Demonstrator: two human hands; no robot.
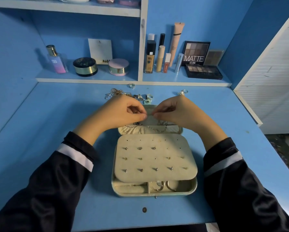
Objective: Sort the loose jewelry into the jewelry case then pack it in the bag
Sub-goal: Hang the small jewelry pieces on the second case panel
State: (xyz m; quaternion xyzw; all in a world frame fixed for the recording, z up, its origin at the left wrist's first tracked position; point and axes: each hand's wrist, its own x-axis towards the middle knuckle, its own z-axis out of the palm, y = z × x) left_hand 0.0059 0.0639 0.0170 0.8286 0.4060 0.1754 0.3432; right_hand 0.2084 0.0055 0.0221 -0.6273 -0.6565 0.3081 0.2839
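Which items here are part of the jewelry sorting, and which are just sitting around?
In the job: open pale-green jewelry case; loose chains and silver rings on the blue desk; left hand and right hand, pinching something tiny over its lid.
Lying about: glass perfume bottle; round powder compacts; tan foundation bottle; dark eyeshadow palette.

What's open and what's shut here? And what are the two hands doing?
Jewelry case, open, lid folded back.
Earring panel, lowered over the case's bottom, studs in many holes.
Left hand, fingertips pinched together over the lid; what it holds is too small to see.
Right hand, the same.
Loose chains and rings, behind the case, not yet packed.
Eyeshadow palette, open.
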